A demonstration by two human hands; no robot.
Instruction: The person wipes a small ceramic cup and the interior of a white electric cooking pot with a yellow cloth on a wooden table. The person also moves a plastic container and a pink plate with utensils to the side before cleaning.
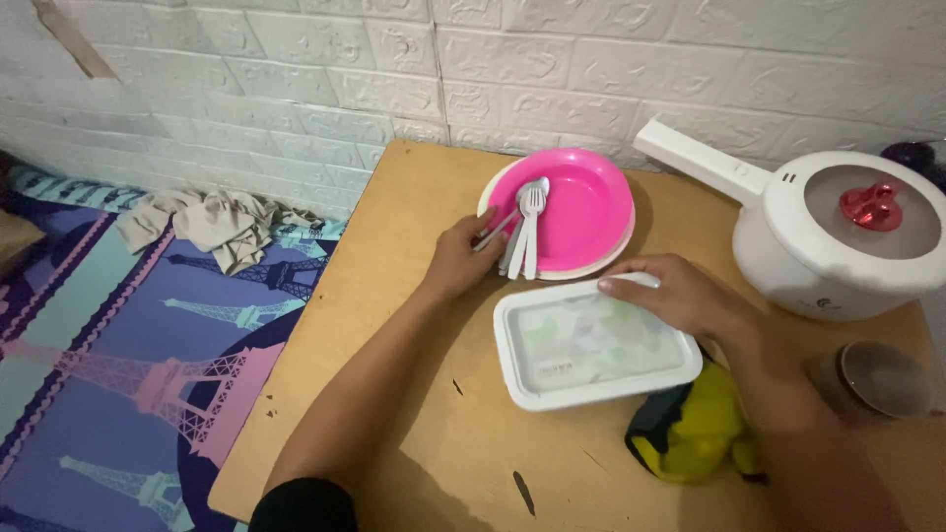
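Left hand (461,258) at frame centre grasping cutlery handles (520,232) on pink plate (581,202); right hand (675,294) resting flat, fingers released, on white lidded container (591,357), lower right.

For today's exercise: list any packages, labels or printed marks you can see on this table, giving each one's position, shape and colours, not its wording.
Lidded container: table centre, under the right hand; white rounded rectangle, small grey mark on its lid.
Electric pot: right, by the wall; white, small greenish mark low on its side.

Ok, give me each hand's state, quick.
Left hand: closed on the cutlery handles.
Right hand: open, resting flat on the white container.
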